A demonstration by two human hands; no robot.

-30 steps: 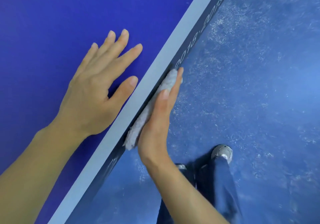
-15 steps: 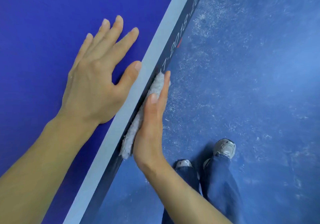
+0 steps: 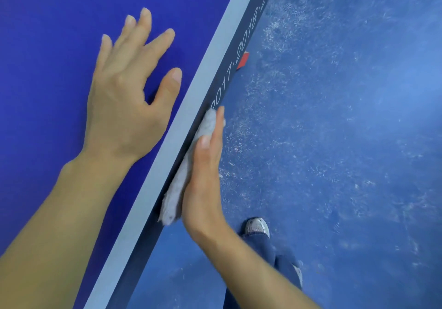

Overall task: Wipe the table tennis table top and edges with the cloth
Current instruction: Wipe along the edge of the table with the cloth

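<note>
Nearest me, below my right wrist: dark blue trouser leg (image 3: 270, 253) and a grey shoe (image 3: 257, 227) on the blue floor (image 3: 346, 165), which is scuffed white.

Right hand (image 3: 205, 177): fingers straight and together, palm turned toward the table. It's pressing the cloth (image 3: 183, 172) flat against the dark side band (image 3: 224, 86) of the table edge. Not curled round it, just pushing.

The cloth is grey-white and fluffy, a long strip sandwiched between my palm and the band. One end sticks out past the heel of my hand, and the other end lies about level with my fingertips.

Across the white border line (image 3: 189, 117) from that hand, my left hand (image 3: 126, 98) lies flat on the blue table top (image 3: 59, 45). Its fingers are spread and it holds nothing. The thumb tip is just short of the line.

The writing is white digits on the band, starting right at my right fingertips and running away from me. It reads "2017·2018·20", and the rest is cut off by the frame.

Beyond my fingertips, a small red piece (image 3: 242, 60) shows just beside the band's lower edge. I can't tell what it is.
</note>
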